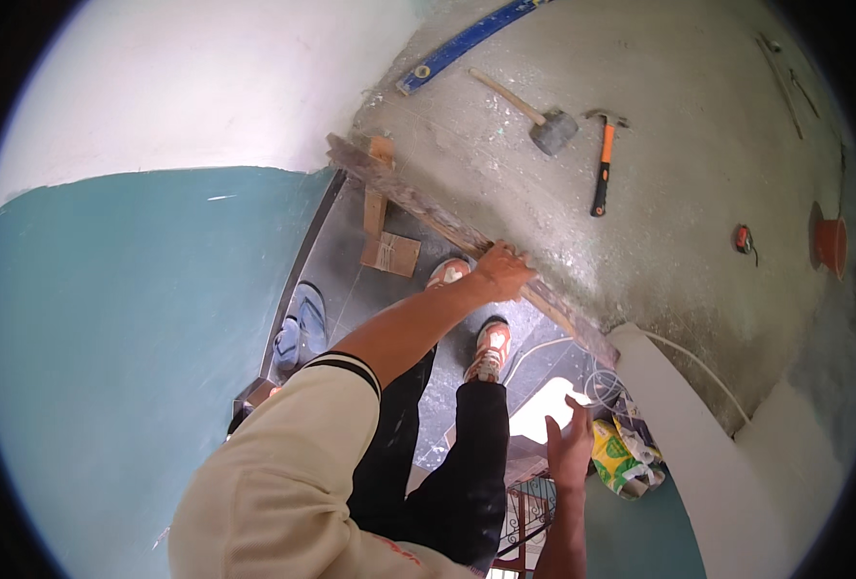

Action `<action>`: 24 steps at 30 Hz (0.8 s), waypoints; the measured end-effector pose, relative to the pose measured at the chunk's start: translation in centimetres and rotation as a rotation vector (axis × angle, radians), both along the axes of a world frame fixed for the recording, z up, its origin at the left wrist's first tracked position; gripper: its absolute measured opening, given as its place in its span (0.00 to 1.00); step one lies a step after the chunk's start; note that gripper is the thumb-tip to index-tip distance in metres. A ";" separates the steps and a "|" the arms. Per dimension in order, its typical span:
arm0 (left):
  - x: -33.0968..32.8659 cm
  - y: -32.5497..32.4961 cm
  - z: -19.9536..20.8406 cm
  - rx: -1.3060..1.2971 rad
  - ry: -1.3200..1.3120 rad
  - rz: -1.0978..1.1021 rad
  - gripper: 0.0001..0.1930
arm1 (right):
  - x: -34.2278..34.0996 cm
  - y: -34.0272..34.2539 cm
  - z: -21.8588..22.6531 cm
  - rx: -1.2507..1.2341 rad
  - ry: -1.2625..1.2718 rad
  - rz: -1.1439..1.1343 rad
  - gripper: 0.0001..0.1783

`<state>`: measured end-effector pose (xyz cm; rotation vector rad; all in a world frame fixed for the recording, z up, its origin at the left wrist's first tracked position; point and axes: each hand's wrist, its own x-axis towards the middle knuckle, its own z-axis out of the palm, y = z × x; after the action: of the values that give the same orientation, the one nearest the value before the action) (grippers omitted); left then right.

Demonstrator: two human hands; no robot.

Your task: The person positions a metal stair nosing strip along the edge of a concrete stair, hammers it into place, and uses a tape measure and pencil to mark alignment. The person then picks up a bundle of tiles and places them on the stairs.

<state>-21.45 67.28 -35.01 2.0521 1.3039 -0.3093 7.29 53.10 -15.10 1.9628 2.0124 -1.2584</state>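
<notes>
A long, worn wooden board (404, 196) runs slantwise from the wall's edge to the white wall end at the right. My left hand (503, 272) reaches across and grips it near its middle, fingers wrapped over the top. At the lower right my right hand (570, 449) hangs in the air, thumb and fingers apart, with nothing in it. Nearest to that hand are a coil of pale cable (605, 386) and a yellow-green bag (621, 458).
Beyond the board, a rubber mallet (552, 132), a claw hammer (606, 164), a blue level (467, 43), a tape measure (745, 239) and an orange-red pot (829, 245) lie on the grey floor. Wood pieces (390, 253) and blue slippers (303, 326) are beside my feet.
</notes>
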 end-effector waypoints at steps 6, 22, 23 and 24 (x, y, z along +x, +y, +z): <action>-1.7 0.3 -2.7 -0.006 -0.101 -0.147 0.27 | -8.8 9.9 -14.7 0.294 -0.144 0.275 0.55; -28.6 -5.5 -20.3 0.804 -0.139 1.258 0.44 | -0.3 0.9 -31.5 0.251 0.101 -0.034 0.34; -29.0 -5.8 -21.0 0.881 -0.125 1.259 0.43 | 0.4 0.7 -32.1 0.296 0.134 -0.029 0.34; -28.7 -6.5 -21.6 0.950 -0.109 1.265 0.42 | 1.2 0.7 -32.7 0.335 0.162 -0.021 0.33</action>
<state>-50.12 60.77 -56.65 1.3210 2.6281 1.1395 8.47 53.83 -47.76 2.0797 2.4265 -1.1831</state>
